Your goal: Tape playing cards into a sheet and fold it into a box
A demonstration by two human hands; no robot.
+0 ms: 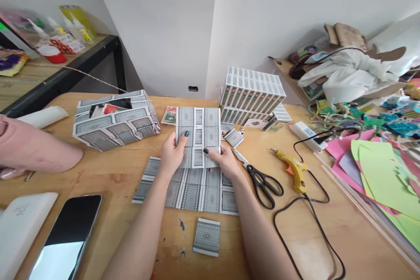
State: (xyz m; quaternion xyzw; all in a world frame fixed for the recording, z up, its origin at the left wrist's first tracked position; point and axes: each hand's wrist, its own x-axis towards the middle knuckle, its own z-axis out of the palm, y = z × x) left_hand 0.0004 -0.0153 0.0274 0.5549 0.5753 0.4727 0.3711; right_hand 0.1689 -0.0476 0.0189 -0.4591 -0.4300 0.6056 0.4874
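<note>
Both hands hold up a panel of joined playing cards (212, 118), patterned grey backs facing me. My left hand (173, 153) grips its left edge, thumb on the front. My right hand (226, 159) pinches the lower right edge the same way. Below, partly hidden by the panel and my arms, a larger sheet of joined cards (191, 194) lies flat on the table. A single square card piece (206, 237) rests nearer to me. Black-handled scissors (260, 179) lie right of my right hand, with cut card pieces (234, 137) just beyond.
A card-covered box (114, 118) stands at the back left, stacked card packs (252, 94) at the back right. A yellow glue gun (295, 169) with a looping black cable lies right. Coloured paper (383, 170), a power strip (306, 134), a phone (68, 236) and a pink bottle (42, 146) surround the workspace.
</note>
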